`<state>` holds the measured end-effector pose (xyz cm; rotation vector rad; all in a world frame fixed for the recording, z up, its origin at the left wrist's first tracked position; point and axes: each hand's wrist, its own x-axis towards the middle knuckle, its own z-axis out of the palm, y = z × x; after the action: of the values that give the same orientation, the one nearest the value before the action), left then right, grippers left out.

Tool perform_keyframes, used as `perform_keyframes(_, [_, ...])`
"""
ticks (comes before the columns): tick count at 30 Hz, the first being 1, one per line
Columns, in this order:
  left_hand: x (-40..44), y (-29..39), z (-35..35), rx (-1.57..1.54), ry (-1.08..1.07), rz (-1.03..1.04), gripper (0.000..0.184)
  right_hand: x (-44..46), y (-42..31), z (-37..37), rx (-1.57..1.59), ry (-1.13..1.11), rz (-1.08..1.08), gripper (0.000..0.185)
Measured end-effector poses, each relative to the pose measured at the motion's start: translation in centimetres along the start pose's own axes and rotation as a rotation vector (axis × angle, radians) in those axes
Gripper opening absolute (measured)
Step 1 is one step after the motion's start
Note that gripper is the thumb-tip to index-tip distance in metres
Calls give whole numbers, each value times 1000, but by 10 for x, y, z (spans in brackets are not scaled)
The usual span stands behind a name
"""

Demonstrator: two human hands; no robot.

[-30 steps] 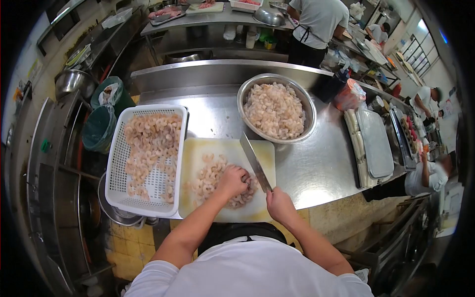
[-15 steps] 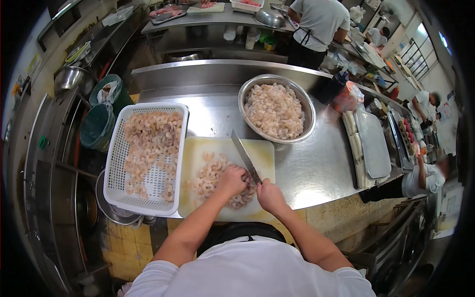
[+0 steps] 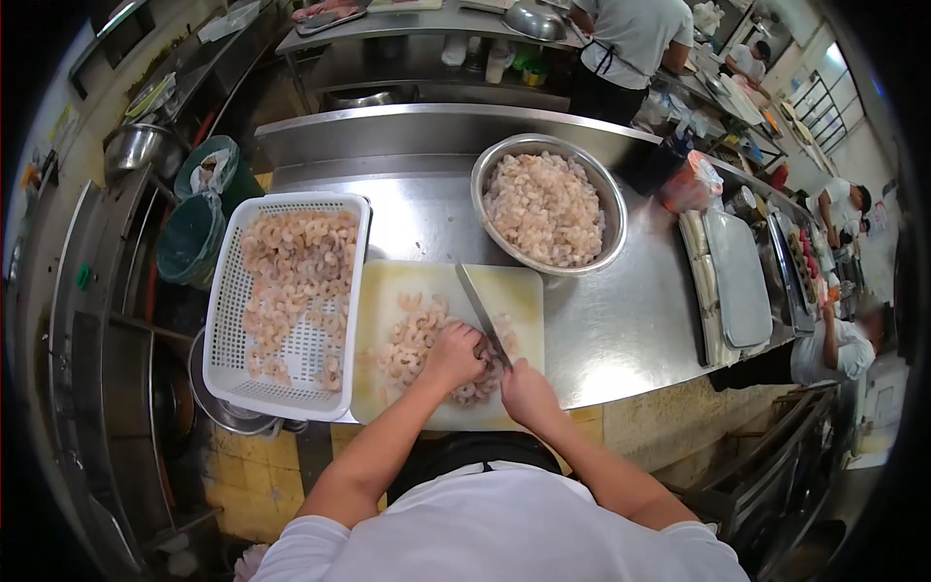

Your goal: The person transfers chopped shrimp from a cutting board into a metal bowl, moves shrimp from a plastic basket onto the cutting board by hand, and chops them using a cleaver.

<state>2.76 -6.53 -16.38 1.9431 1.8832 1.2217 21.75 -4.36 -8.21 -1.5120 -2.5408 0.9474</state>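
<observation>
Peeled shrimp lie heaped on a white cutting board with yellowish edges. My left hand is closed over the near right part of that heap, fingers curled on shrimp, which they partly hide. In my right hand is the handle of a long kitchen knife. Its blade points away and to the left, just right of my left fingertips. A few shrimp pieces sit right of the blade. Left of the board, a white perforated basket holds more shrimp. A steel bowl behind the board is full of shrimp.
The steel table has a raised back edge. Stacked trays, a dark bottle and a plastic bag are at its right. Green bins stand beyond the basket. A co-worker stands at the far counter.
The view has shifted slightly. Shrimp pieces now show more clearly to the right of the blade. Both hands stay in nearly the same place, the right still holding the knife.
</observation>
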Motion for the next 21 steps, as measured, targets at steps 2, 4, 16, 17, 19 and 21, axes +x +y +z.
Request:
perform_keyframes(2, [-1,-5,3,5,-36,17,18,21,-1,3,9,49,-50,32])
perform_keyframes(4, [0,-3,-3,-5,-121,-47,20,35,-5,2,2,69,-59,32])
perform_keyframes(16, [-7,5,-11,-20,-38,-86,24,-32,4,-8,-34,-32,77,34])
perform_keyframes(17, [-7,5,-10,-16,-12,-72,24,-22,7,1,-35,-16,38,34])
perform_keyframes(19, [-10,7,-13,-4,-72,-104,24,0,-1,7,-34,23,-35,34])
perform_keyframes(21, [-5,7,-14,-9,-98,-108,24,21,-2,5,-28,41,-54,34])
